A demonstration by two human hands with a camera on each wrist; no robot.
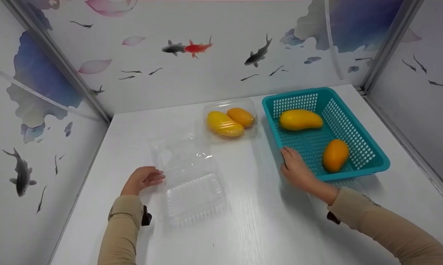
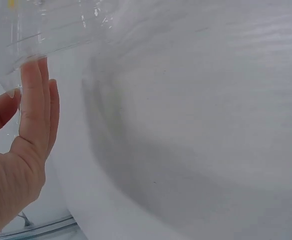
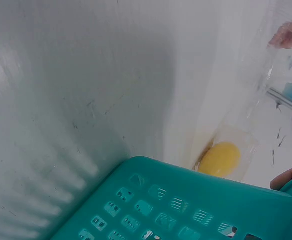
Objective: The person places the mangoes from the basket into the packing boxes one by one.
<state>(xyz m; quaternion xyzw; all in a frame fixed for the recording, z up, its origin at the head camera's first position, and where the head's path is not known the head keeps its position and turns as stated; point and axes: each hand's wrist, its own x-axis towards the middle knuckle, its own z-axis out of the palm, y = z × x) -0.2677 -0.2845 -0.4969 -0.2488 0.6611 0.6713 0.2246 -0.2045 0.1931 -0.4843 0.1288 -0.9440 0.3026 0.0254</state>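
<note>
My right hand [image 1: 296, 167] grips the near-left rim of a teal plastic basket [image 1: 278, 129], fingers over the edge. Two mangoes lie in the basket: a yellow one [image 1: 300, 120] at the back and an orange one [image 1: 335, 155] at the front right. The basket's near side stands off the table, over its shadow. At the left edge of an unfolded clear plastic clamshell box [image 1: 195, 195], my left hand [image 1: 143, 178] touches the plastic with fairly straight fingers [image 2: 33, 100], thumb apart. In the right wrist view, the basket's perforated wall [image 3: 205, 200] hides most of my right hand.
Behind the unfolded box, near the back wall, stands a closed clear box [image 1: 210, 139] with two mangoes [image 1: 225, 124] inside. White panels [image 1: 221, 81] printed with fish enclose the white table [image 1: 250, 228] at the back and both sides.
</note>
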